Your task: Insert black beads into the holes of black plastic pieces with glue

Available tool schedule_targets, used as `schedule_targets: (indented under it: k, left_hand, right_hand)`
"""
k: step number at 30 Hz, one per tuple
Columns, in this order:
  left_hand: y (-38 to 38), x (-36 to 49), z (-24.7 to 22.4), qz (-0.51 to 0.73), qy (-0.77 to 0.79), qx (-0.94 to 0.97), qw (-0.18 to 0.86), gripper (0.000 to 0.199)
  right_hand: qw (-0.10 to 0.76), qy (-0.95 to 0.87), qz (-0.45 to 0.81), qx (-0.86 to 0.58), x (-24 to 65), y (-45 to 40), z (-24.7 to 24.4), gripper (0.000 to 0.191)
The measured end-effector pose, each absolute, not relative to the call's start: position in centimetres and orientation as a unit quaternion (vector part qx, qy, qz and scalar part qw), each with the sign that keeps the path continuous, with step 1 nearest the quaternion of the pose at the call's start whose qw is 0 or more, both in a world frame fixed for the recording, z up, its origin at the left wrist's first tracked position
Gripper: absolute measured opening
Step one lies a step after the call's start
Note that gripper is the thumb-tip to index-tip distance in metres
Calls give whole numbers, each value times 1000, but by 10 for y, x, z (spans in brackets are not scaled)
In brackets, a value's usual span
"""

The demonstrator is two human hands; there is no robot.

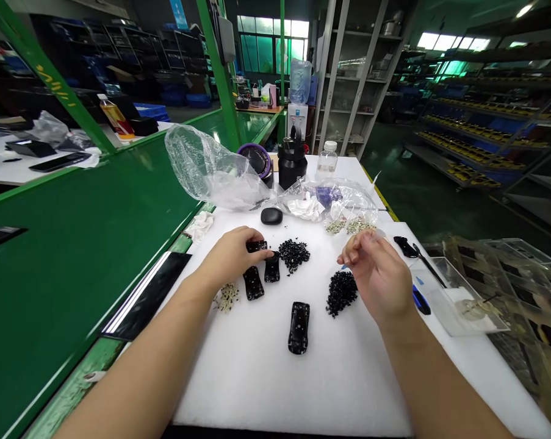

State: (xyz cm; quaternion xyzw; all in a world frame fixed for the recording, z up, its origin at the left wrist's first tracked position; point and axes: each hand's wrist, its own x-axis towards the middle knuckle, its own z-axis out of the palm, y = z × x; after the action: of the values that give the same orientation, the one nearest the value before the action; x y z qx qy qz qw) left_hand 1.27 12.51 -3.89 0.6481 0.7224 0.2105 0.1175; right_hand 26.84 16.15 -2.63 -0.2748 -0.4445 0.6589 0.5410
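Note:
My left hand (232, 256) reaches to a cluster of black toy car bodies, its fingers and thumb closed around one black car body (255, 246). Beside it lie two more, a car body (272, 268) just under the thumb and another car body (253, 284) nearer me. A separate black car body (298, 328) lies at the front middle. My right hand (378, 268) is raised with curled fingertips pressed together; what they hold, if anything, is unclear. A bit of blue shows by those fingertips. Below them is a pile of small black parts (342, 292); another black pile (294, 253) sits mid-table.
Pale small pieces (227, 297) lie left, with more pale pieces (362, 225) at back right. Plastic bags (224, 177), a black bottle (292, 161) and a clear jar (327, 157) stand behind. A blue tool (420, 300) and clear tray (467, 314) lie right; a dark panel (149, 296) left.

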Motion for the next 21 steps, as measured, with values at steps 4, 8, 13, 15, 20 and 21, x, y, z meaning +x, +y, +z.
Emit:
schedule_targets:
  k: [4, 8, 13, 15, 20, 21]
  left_hand:
    - [103, 55, -24, 291, 710, 627, 135, 45]
    - [82, 97, -15, 253, 671, 594, 364, 54]
    - [74, 111, -18, 212, 569, 578, 546, 40]
    - [74, 110, -21, 219, 555, 546, 588, 34]
    - [75, 112, -23, 263, 557, 458, 641, 22]
    - [75, 112, -23, 266, 556, 448, 648, 21]
  right_hand:
    - [538, -451, 687, -185, 274, 150, -16, 25]
    - [531, -438, 719, -95, 284, 135, 0, 53]
    - [475, -462, 745, -74, 285, 130, 2, 69]
    - [455, -465, 755, -82, 282, 131, 0, 69]
    - [453, -456, 758, -112, 270, 127, -3, 57]
    - [454, -460, 754, -114, 268, 126, -3, 56]
